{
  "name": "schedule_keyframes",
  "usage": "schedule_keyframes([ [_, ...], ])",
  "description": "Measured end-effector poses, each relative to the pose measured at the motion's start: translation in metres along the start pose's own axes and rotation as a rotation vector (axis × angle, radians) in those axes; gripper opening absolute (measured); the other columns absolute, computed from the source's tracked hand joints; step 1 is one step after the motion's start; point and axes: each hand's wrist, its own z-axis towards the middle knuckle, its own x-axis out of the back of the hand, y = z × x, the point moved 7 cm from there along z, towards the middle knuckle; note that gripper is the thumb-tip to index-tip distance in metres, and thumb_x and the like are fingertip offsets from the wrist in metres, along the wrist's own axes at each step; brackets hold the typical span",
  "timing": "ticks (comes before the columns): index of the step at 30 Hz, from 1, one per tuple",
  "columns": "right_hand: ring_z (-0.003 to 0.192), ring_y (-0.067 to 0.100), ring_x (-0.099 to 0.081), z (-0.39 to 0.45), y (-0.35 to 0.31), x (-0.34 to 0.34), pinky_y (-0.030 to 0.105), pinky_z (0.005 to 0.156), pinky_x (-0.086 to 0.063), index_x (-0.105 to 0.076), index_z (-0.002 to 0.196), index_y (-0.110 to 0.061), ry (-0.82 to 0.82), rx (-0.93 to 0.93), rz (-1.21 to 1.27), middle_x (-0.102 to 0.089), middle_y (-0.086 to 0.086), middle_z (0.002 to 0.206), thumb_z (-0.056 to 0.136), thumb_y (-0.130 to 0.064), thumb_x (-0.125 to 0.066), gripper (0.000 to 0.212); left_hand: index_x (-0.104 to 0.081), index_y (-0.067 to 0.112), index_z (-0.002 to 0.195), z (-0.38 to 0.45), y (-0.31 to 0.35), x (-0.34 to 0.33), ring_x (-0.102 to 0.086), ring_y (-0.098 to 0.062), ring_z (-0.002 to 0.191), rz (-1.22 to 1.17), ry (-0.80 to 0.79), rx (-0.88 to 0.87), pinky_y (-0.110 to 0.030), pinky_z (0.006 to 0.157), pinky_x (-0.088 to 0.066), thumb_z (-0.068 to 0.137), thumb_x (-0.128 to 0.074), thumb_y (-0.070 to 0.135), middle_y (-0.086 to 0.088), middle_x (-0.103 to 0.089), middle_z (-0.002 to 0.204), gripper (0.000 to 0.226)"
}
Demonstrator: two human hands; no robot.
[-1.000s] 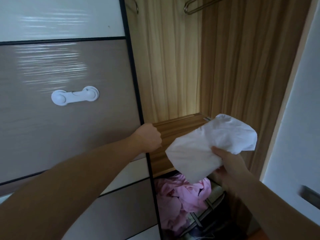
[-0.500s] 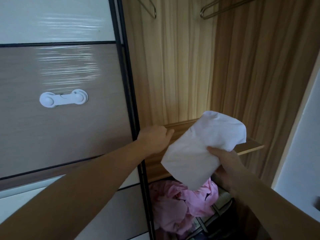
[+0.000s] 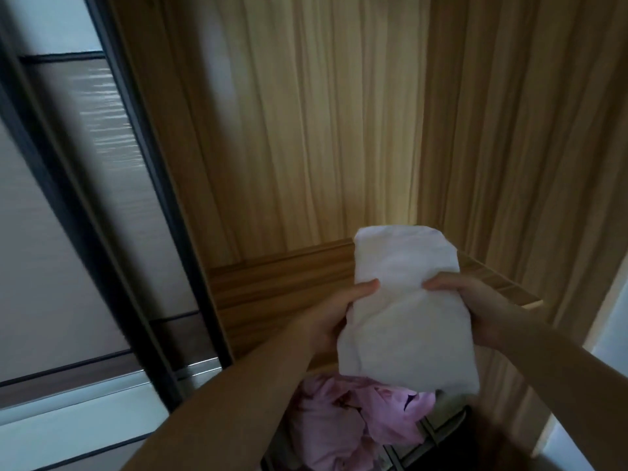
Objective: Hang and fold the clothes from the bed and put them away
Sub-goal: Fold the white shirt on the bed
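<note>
The head view shows a folded white cloth garment (image 3: 404,314) held upright in front of the open wood-grain wardrobe (image 3: 306,137), just above its wooden shelf (image 3: 272,283) and not yet set down. The left hand (image 3: 326,321) and right hand (image 3: 475,311) each grasp a side, fingers (image 3: 365,288) curled into the fabric. Folding looks done for this piece; placing it remains, and the bed is out of view. A crumpled pink garment (image 3: 356,423) lies below. A second ago the left hand gripped the sliding door's edge; it has since joined the hold.
</note>
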Motion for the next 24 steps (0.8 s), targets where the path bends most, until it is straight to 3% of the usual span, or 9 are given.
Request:
schedule_keyframes([
  [3,0.077,0.027,-0.072,0.029,0.002,0.024,0.034,0.065,-0.056,-0.064,0.118,-0.004,0.014,-0.017,0.039,-0.073,0.017,0.094,0.077,-0.017,-0.064,0.043,-0.066,0.012,0.119,0.034,-0.002,-0.006,-0.065,-0.029,0.103,-0.053,0.004,-0.009,-0.038,0.094,-0.049,0.088,-0.065,0.030,-0.012,-0.071,0.110,0.036],
  [6,0.089,0.029,-0.072,0.053,0.011,0.040,0.039,0.076,-0.052,-0.065,0.116,-0.007,0.022,-0.069,0.108,-0.073,0.017,0.105,0.089,-0.029,-0.060,0.036,-0.059,0.016,0.126,0.061,0.003,0.001,-0.065,-0.029,0.108,-0.093,0.075,-0.073,-0.038,0.090,-0.051,0.089,-0.065,0.025,-0.012,-0.070,0.117,0.039],
  [8,0.098,0.032,-0.070,0.067,0.022,0.051,0.046,0.086,-0.050,-0.065,0.117,-0.009,-0.007,-0.108,0.132,-0.071,0.016,0.111,0.088,-0.033,-0.061,0.038,-0.060,0.019,0.123,0.077,0.001,0.012,-0.067,-0.027,0.105,-0.168,0.149,-0.094,-0.038,0.087,-0.053,0.090,-0.066,0.025,-0.008,-0.073,0.111,0.034],
  [10,0.109,0.038,-0.064,0.082,0.031,0.062,0.057,0.096,-0.047,-0.062,0.122,-0.012,-0.010,-0.153,0.123,-0.068,0.017,0.118,0.084,-0.035,-0.064,0.044,-0.055,0.021,0.130,0.097,0.003,0.027,-0.066,-0.025,0.107,-0.254,0.247,-0.179,-0.040,0.087,-0.054,0.090,-0.068,0.026,-0.006,-0.071,0.115,0.042],
  [14,0.114,0.037,-0.062,0.121,0.040,0.072,0.055,0.088,-0.054,-0.054,0.129,-0.016,0.026,-0.133,0.135,-0.061,0.015,0.129,0.082,-0.027,-0.069,0.050,-0.050,0.029,0.134,0.130,0.008,0.045,-0.064,-0.022,0.108,-0.286,0.397,-0.300,-0.046,0.096,-0.051,0.089,-0.068,0.024,0.001,-0.068,0.118,0.049],
  [18,0.113,0.032,-0.059,0.167,0.026,0.090,0.047,0.083,-0.054,-0.053,0.129,-0.014,0.230,-0.037,0.160,-0.058,0.013,0.131,0.090,-0.017,-0.063,0.040,-0.050,0.021,0.137,0.147,0.031,0.045,-0.061,-0.029,0.117,-0.429,0.183,-0.407,-0.048,0.103,-0.046,0.090,-0.064,0.013,-0.007,-0.066,0.126,0.050],
  [20,0.095,0.022,-0.067,0.179,0.007,0.092,0.036,0.072,-0.056,-0.055,0.125,-0.005,0.234,-0.016,0.080,-0.064,0.015,0.116,0.095,-0.014,-0.054,0.031,-0.056,0.017,0.133,0.145,0.049,0.060,-0.061,-0.031,0.117,-0.568,0.108,-0.501,-0.046,0.099,-0.049,0.096,-0.057,0.026,-0.011,-0.065,0.127,0.038],
  [22,0.063,0.011,-0.068,0.187,-0.017,0.094,0.026,0.052,-0.054,-0.059,0.100,-0.003,0.219,0.042,-0.031,-0.067,0.009,0.082,0.097,-0.009,-0.050,0.012,-0.065,0.015,0.124,0.146,0.060,0.087,-0.064,-0.031,0.111,-0.676,0.143,-0.563,-0.045,0.093,-0.051,0.097,-0.050,0.045,-0.014,-0.065,0.124,0.044],
  [24,0.065,0.019,-0.063,0.203,-0.036,0.093,0.034,0.059,-0.051,-0.055,0.088,-0.009,0.223,0.060,-0.098,-0.063,0.007,0.076,0.097,-0.007,-0.047,0.013,-0.073,0.017,0.114,0.155,0.061,0.113,-0.066,-0.031,0.106,-0.681,0.206,-0.532,-0.045,0.092,-0.050,0.094,-0.041,0.061,-0.015,-0.068,0.120,0.058],
])
